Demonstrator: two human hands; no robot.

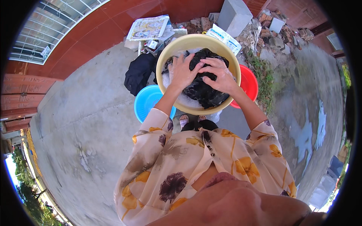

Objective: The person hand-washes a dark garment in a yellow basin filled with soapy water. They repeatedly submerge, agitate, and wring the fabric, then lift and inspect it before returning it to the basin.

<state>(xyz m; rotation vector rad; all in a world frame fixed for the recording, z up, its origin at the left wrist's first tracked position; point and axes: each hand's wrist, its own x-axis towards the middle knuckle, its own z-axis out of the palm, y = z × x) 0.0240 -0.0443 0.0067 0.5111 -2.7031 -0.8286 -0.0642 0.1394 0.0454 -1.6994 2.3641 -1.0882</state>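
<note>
A wide yellow basin (161, 84) holds a wet black garment (205, 92) in white suds (184, 100). My left hand (183, 71) is on the cloth in the left half of the basin, its bent fingers gripping it. From the right, my right hand (220, 76) curls its fingers and thumb into the same cloth. The hands nearly meet over the middle of the bundle. Some fingertips are hidden in the dark folds.
Under the basin's left side stands a blue basin (145, 103); a red basin (249, 84) is at its right. Dark cloth (138, 73) lies to the left. Behind are a white-and-blue package (226, 37), a grey block (233, 17) and brick rubble (273, 35).
</note>
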